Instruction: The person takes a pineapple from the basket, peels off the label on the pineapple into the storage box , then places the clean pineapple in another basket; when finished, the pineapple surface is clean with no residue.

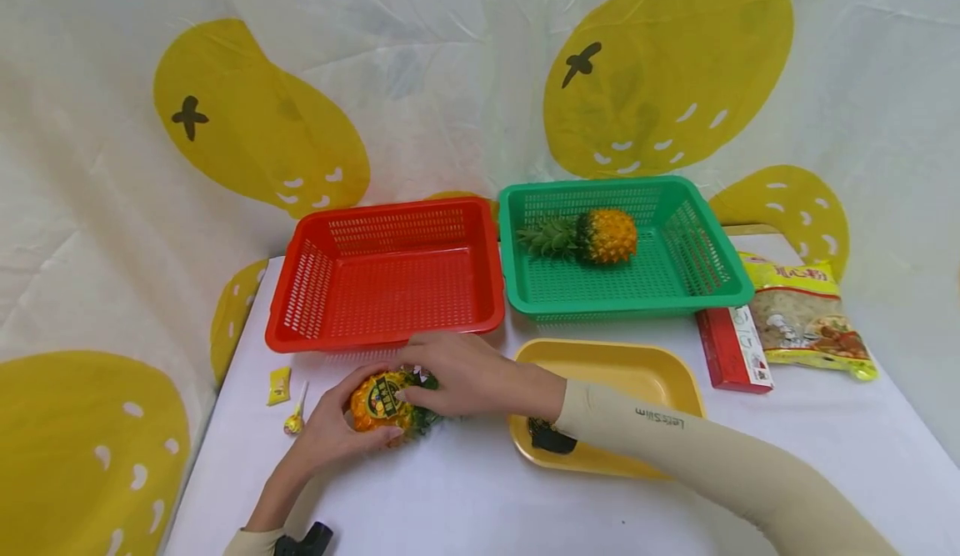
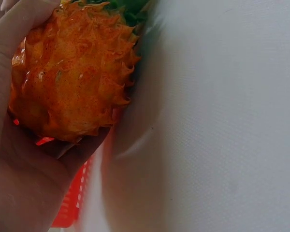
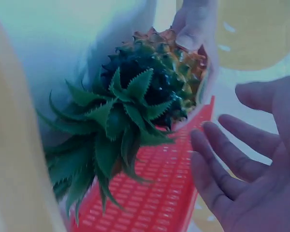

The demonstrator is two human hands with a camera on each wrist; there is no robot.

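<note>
Lying crosswise before one red plastic basket (image 1: 401, 285), a spiky orange pineapple (image 1: 372, 413) is clasped by the nearer left hand (image 1: 332, 429), its green crown (image 3: 106, 126) pointed right; nothing is gripped by the loosely spread right hand (image 1: 461, 373). Two pineapples are counted, the second pineapple (image 1: 611, 237) inside one green plastic basket (image 1: 630, 304).

The left hand (image 2: 26, 179) grips an orange pineapple (image 2: 75, 77) covered in pointed spines, its thumb lying along the fruit's left side and its fingers curled round the lower edge. Green (image 2: 133, 9) shows at the fruit's upper end, seemingly its leaves, though blur and the top edge make it hard to tell. A red perforated basket (image 2: 70, 203) shows behind the fingers, and the shadowed white desk (image 2: 232, 121) fills the right side.
</note>
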